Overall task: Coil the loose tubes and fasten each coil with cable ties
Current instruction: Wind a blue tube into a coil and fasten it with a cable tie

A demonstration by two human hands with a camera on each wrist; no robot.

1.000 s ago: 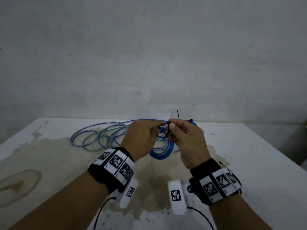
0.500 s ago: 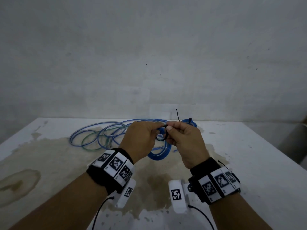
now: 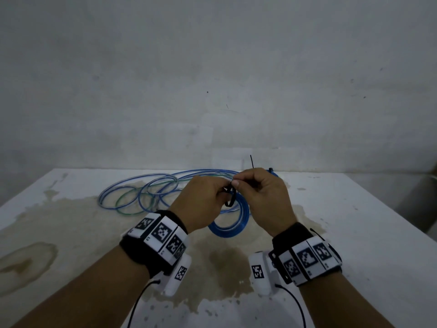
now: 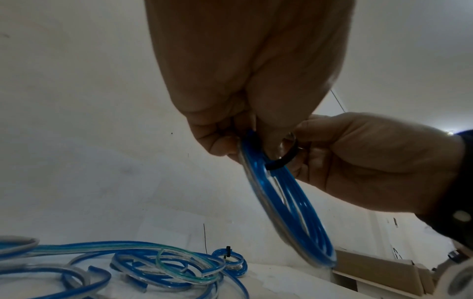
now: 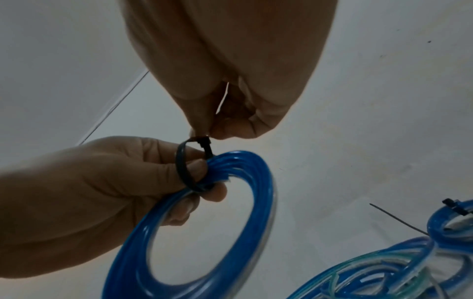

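My left hand [image 3: 212, 194] grips a small coil of blue tube [image 3: 230, 229] held above the table; its fingers curl round the bundle [image 5: 243, 222]. A black cable tie [image 3: 231, 197] loops loosely round the coil's top [image 4: 284, 159] and round one left finger [image 5: 197, 168]. My right hand [image 3: 248, 185] pinches the tie at its head [image 5: 204, 140], thumb against finger. The tie's thin tail [image 3: 251, 162] sticks up above the hands. Loose blue and greenish tubes [image 3: 146, 192] lie on the table to the left.
A smaller blue coil with a black tie on it [image 4: 229, 261] lies at the table's far edge by the wall. The white table [image 3: 354, 233] is stained brown in the middle. A cardboard box [image 4: 371, 269] stands off the right side.
My right thumb and finger have slid a little left, closer to the left hand at the tie's head. The coil, the loop and the tail stand about as before.
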